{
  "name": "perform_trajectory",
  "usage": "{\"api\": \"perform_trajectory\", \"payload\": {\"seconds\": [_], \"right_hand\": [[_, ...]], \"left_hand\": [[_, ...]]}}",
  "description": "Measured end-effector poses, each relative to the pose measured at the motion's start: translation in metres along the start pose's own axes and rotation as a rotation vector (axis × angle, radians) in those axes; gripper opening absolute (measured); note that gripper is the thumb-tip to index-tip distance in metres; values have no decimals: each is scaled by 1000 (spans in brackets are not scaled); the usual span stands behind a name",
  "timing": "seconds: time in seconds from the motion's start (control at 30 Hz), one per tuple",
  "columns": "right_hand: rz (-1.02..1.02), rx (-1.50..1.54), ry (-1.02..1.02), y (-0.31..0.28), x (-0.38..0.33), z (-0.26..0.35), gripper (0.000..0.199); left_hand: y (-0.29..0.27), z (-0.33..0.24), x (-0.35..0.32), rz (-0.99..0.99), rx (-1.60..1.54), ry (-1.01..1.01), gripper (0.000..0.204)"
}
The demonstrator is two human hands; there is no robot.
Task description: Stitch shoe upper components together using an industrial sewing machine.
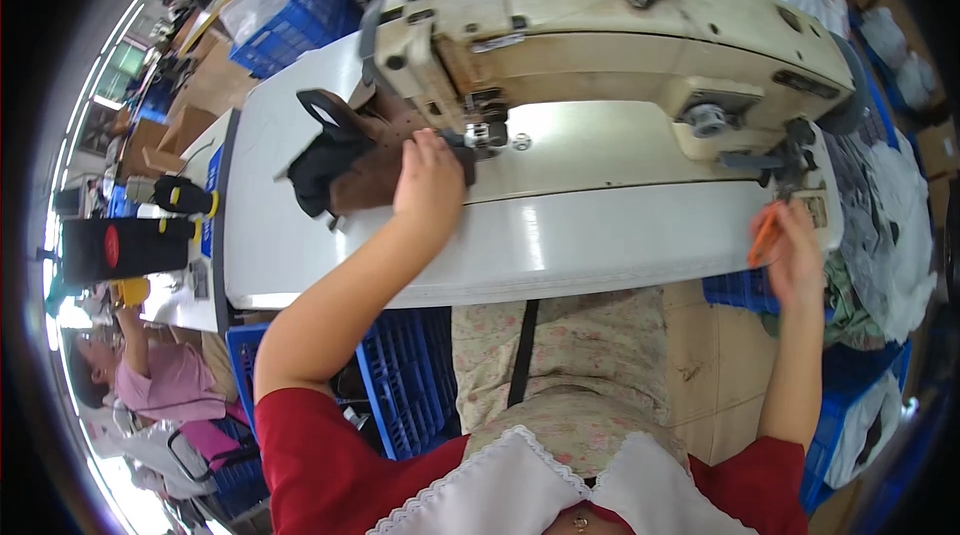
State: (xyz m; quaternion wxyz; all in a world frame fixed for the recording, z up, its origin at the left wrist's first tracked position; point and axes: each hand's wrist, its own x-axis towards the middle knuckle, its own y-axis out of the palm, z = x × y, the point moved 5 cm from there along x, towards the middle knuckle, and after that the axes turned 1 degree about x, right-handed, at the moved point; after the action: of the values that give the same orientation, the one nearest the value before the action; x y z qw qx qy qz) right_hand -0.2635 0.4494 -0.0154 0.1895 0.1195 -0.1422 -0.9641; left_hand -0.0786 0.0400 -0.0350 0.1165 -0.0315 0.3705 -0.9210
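A brown and black sewn piece (368,172) with a black loop lies on the left part of the white table, its right end close by the presser foot (485,135) of a cream sewing machine (600,15). My left hand (431,175) grips that piece, fingers on its brown part just left of the needle area; the fingertips are partly hidden. Farther right, at the table's front edge, my right hand (793,245) is closed round orange-handled snips (764,236). Their blades are hard to make out against the dark machine parts.
Blue crates stand behind the table (500,245), under it and at the right, some with cloth and plastic bags. On the left, a co-worker in a pink top (170,385) sits beside another machine with a black part (125,247). Behind the table a blue crate (300,20) holds plastic.
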Motion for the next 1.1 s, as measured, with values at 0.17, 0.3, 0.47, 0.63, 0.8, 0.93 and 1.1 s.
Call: {"api": "perform_trajectory", "payload": {"seconds": [0.17,0.3,0.47,0.63,0.8,0.93,1.1], "right_hand": [[429,-78,376,163,-38,-57,32],[528,-288,-285,287,-48,-63,43],[193,-613,-940,360,-41,-73,92],[78,-578,-944,380,-30,-72,96],[267,158,-617,375,-25,-85,43],[366,81,-549,335,-14,-83,25],[436,-190,-433,306,-20,-64,28]], "left_hand": [[3,8,-11,-128,-139,-50,50],[8,9,-15,-174,-230,-65,49],[11,3,-8,-53,-426,-85,58],[-1,4,-4,-42,-495,-75,57],[6,7,-17,-179,-465,-100,51],[9,13,-28,-304,-412,-152,46],[28,43,-61,-338,-410,-67,48]]}}
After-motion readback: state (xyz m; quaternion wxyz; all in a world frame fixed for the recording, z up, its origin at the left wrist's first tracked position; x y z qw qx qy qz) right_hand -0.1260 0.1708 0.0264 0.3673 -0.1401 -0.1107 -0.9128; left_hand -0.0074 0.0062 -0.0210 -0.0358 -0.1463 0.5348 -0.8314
